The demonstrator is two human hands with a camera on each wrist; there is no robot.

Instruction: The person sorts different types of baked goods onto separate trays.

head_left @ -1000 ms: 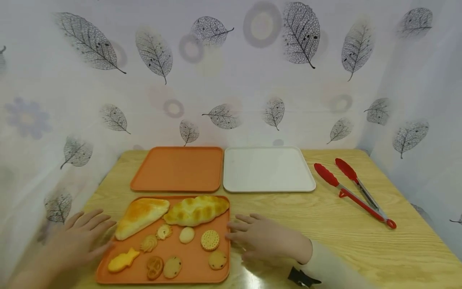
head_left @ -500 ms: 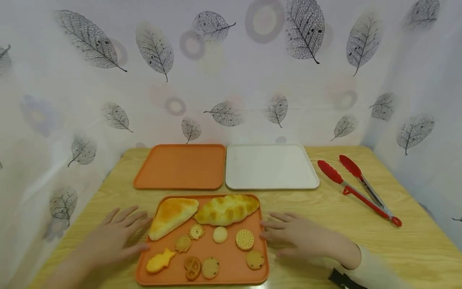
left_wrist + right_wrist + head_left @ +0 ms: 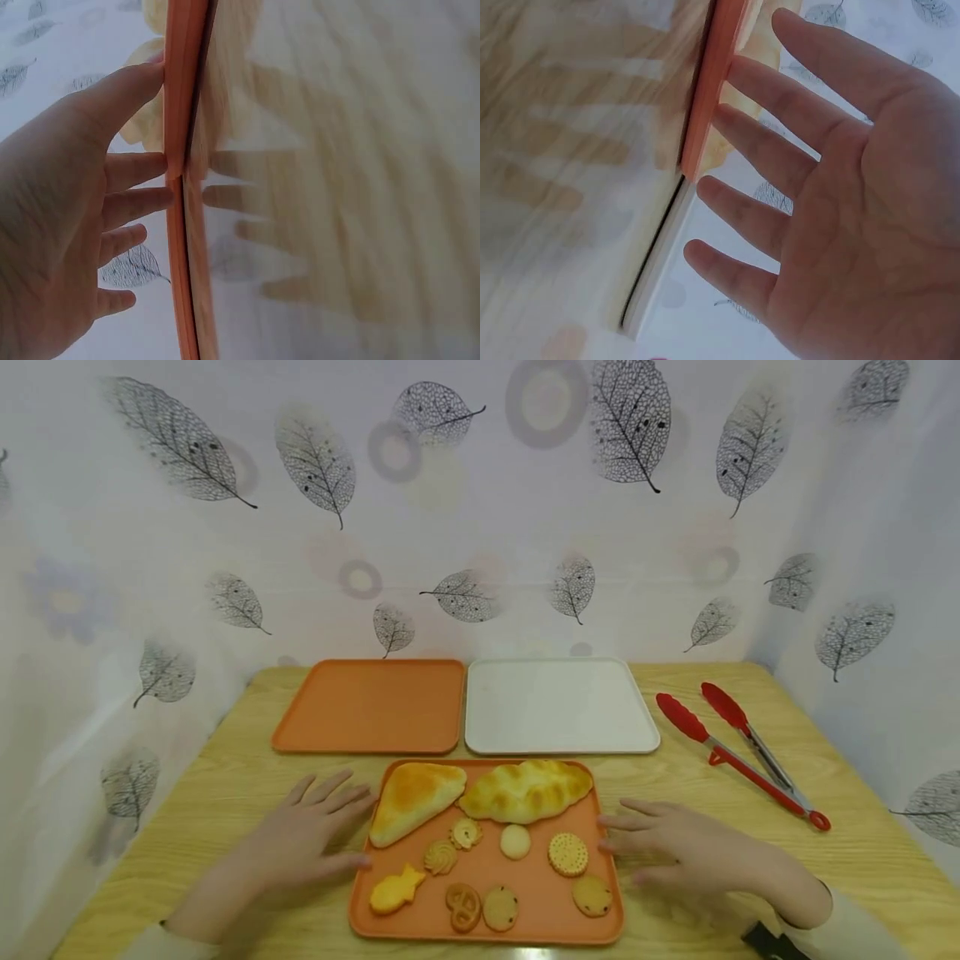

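An orange tray (image 3: 551,906) near the table's front carries a triangular bread (image 3: 416,797), a long bumpy bread (image 3: 528,791) and several small cookies, among them a fish-shaped one (image 3: 396,891) and a pretzel-shaped one (image 3: 463,906). At its left edge is my left hand (image 3: 300,843), fingers spread and fairly straight; the left wrist view has the thumb and fingertips against the rim. My right hand (image 3: 678,847) lies along the opposite edge with extended fingers. In the right wrist view, fingertips of that hand (image 3: 862,195) meet the orange rim.
Behind stand another orange tray (image 3: 375,708) and a white tray (image 3: 561,708), side by side, both bare. Red-tipped tongs (image 3: 742,756) lie spread on the right of the wooden table (image 3: 847,877). A leaf-patterned curtain (image 3: 465,527) hangs around the table.
The front tray with its breads and cookies has slid to the right across the table. Both hands have moved along with it, one at each side. The back trays and tongs stay put.
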